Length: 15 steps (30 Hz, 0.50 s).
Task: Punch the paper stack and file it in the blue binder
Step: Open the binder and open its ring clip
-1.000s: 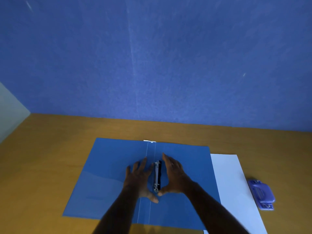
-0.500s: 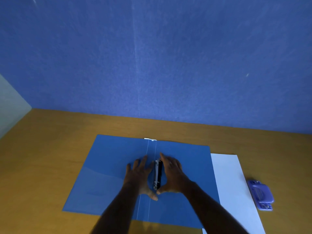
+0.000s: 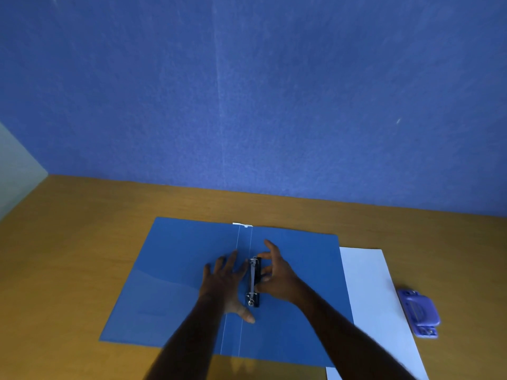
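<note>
Your blue binder (image 3: 175, 272) lies open and flat on the wooden desk (image 3: 82, 242), both covers spread, the spine strip running up the middle toward the blue wall (image 3: 247, 91). A small white tab (image 3: 242, 224) pokes out at the far end of the spine.

Your left hand (image 3: 223, 283) rests palm down on the inside of the binder, just left of the ring mechanism (image 3: 253, 281). Its fingers are spread flat and grip nothing; the thumb points toward you along the spine crease.

Your right hand (image 3: 277, 278) sits on the right side of the mechanism. The thumb and the curled fingers touch the black base of the clip, while the index finger lifts up and away, pointing toward the wall. Whether you are truly pinching the metal bar or only resting against it, the view is too dark and small to say.

The paper stack (image 3: 375, 303) lies on the desk just right of the binder, its left edge tucked slightly under the right cover near the bottom. It looks untouched by either hand. The hole punch (image 3: 418, 312), a purple one, sits on the desk just beyond the paper's right edge, apart from both hands.
</note>
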Each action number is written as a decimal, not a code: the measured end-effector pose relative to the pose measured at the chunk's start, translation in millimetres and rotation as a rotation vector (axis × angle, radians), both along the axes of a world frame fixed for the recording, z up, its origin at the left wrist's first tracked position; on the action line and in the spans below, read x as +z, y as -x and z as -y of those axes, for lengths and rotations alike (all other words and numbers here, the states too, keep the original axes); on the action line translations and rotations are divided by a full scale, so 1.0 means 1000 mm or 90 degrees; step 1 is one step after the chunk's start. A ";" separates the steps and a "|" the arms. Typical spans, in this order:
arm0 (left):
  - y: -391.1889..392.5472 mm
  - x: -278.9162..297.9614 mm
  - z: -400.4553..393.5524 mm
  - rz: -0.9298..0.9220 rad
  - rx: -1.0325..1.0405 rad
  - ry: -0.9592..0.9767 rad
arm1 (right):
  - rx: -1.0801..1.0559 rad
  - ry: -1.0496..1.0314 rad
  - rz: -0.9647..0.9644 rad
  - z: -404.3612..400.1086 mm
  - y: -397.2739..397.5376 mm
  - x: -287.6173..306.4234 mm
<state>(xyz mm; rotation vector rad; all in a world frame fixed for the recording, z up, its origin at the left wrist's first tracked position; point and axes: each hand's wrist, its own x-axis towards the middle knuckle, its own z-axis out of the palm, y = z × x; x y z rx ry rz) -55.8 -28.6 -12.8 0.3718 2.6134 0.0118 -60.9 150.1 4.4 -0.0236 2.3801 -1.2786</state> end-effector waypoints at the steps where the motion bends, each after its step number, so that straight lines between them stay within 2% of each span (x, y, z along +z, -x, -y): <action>1: 0.000 0.000 0.000 0.000 0.002 -0.003 | -0.019 0.022 0.011 0.002 0.000 0.001; 15: -0.001 -0.004 0.004 -0.002 0.020 -0.035 | -0.160 0.060 -0.026 0.022 -0.018 -0.007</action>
